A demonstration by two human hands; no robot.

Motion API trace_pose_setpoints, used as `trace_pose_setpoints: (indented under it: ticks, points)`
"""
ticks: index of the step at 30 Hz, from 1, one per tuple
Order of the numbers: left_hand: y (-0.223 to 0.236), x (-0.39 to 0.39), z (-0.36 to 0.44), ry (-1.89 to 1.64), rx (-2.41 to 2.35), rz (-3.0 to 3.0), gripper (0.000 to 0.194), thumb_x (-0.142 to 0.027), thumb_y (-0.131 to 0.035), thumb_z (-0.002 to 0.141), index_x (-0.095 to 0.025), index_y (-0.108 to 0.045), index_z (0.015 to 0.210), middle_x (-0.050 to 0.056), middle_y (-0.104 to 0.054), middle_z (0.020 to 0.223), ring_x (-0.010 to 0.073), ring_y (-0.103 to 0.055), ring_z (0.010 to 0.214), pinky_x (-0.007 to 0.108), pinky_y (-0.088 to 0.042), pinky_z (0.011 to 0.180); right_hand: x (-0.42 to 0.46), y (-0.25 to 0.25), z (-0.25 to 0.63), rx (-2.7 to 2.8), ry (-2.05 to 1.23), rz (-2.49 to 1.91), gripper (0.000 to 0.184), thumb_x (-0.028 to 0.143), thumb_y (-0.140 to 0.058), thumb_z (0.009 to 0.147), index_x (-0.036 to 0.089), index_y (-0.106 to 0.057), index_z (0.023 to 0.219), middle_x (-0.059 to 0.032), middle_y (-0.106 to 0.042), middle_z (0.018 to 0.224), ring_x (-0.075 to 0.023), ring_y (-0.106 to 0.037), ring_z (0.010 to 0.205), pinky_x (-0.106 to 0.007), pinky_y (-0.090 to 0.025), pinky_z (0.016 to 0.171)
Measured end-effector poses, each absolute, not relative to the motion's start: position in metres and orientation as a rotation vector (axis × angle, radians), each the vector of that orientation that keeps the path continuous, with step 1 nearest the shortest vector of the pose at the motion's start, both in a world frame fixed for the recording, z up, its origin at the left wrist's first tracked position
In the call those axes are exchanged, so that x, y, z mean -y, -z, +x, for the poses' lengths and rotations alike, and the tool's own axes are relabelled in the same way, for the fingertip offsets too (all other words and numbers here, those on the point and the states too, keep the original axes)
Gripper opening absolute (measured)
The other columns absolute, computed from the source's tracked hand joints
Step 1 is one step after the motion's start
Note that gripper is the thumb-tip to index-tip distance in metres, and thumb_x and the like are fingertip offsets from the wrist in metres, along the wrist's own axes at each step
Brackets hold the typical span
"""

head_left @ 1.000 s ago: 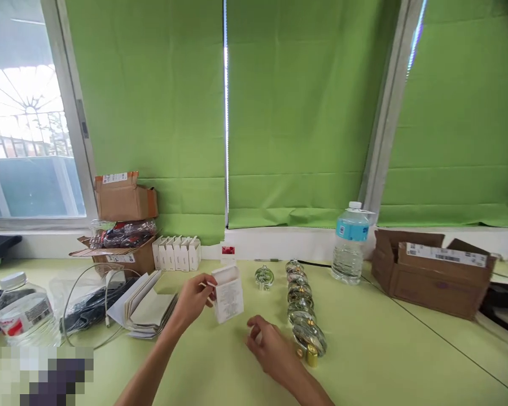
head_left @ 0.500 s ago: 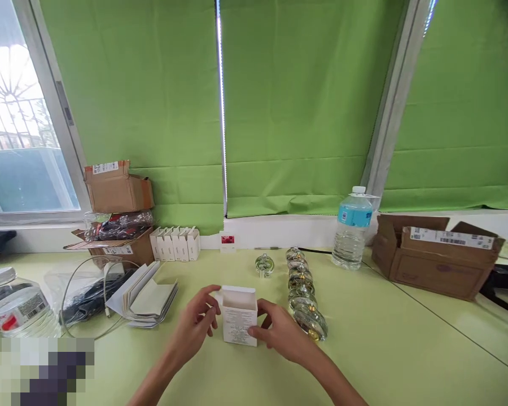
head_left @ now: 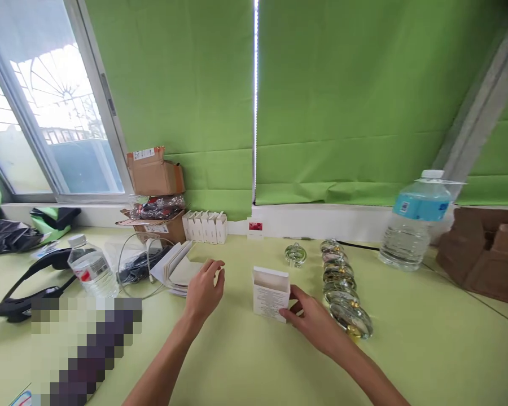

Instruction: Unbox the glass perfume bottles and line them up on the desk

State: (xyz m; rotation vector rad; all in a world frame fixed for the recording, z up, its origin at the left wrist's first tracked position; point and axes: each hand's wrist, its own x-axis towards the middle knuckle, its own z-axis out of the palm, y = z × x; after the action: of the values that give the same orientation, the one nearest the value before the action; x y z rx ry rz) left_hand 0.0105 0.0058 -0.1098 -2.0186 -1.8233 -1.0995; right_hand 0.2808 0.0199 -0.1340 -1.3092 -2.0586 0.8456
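A small white carton [head_left: 271, 296] with fine print on its front stands upright on the table, its top open. My right hand [head_left: 307, 310] grips its right side, thumb on the printed face and fingers at the edge and behind. My left hand [head_left: 205, 287] hovers to the left of the carton, fingers loosely bent and apart with nothing between them. Just beyond it lies a stack of folded papers or flat card [head_left: 184, 273], partly covered by the hand. To the right of my right hand runs a row of round glass bottles [head_left: 341, 285]; a single glass bottle [head_left: 295, 255] sits behind the carton.
Several white cartons [head_left: 205, 227] stand in a row at the back beside stacked brown boxes [head_left: 154, 177]. A large water bottle [head_left: 412, 225] and an open brown box [head_left: 478, 259] are at right. Left are a smaller bottle [head_left: 92, 268], a cable [head_left: 125, 282] and a black headset [head_left: 29, 293].
The view has swung left. My left hand has moved away from the carton toward the paper stack. My right hand still holds the carton's right side.
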Motion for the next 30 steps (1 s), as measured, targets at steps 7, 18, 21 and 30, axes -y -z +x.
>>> trace_pose_setpoints:
  ticks: [7, 18, 21, 30]
  points:
    - [0.099, -0.010, -0.021, 1.016, 1.882, -1.716, 0.025, -0.025, -0.049, 0.088, -0.022, -0.060, 0.110, 0.007, -0.061, 0.115, 0.0260, -0.053, 0.111, 0.037, -0.047, 0.089, -0.018, 0.122, 0.305, 2.172, -0.765, -1.523, 0.052, 0.049, -0.056, 0.081, 0.018, -0.055, 0.122, -0.0124, -0.064, 0.113, -0.0235, -0.065, 0.082, -0.030, -0.046, 0.065]
    - [0.084, -0.001, -0.071, 0.937, 2.040, -1.362, 0.036, -0.036, -0.044, 0.091, -0.015, -0.058, 0.117, 0.014, -0.060, 0.117, 0.0305, -0.055, 0.109, 0.043, -0.043, 0.092, 0.000, 0.121, 0.307, 2.470, -0.623, -1.575, 0.040, 0.051, -0.041, 0.089, 0.020, -0.050, 0.066, -0.0052, -0.062, 0.073, -0.0190, -0.056, 0.064, -0.028, -0.032, 0.055]
    - [0.090, 0.020, -0.077, 0.815, 2.216, -1.229, 0.049, -0.043, -0.038, 0.091, -0.012, -0.051, 0.127, 0.018, -0.057, 0.126, 0.0327, -0.054, 0.113, 0.045, -0.042, 0.093, 0.007, 0.124, 0.307, 2.465, -0.727, -1.629, 0.038, 0.051, -0.042, 0.088, 0.019, -0.047, 0.067, -0.0054, -0.062, 0.078, -0.0181, -0.057, 0.064, -0.028, -0.033, 0.055]
    - [0.156, 0.108, -0.119, 0.311, 2.677, -1.161, 0.063, -0.055, -0.031, 0.087, -0.017, -0.042, 0.137, 0.019, -0.037, 0.147, 0.0336, -0.048, 0.126, 0.057, -0.027, 0.104, 0.025, 0.110, 0.303, 2.436, -0.630, -1.616, 0.028, 0.044, -0.048, 0.085, 0.021, -0.056, 0.071, -0.0070, -0.062, 0.082, -0.0232, -0.057, 0.075, -0.031, -0.034, 0.062]
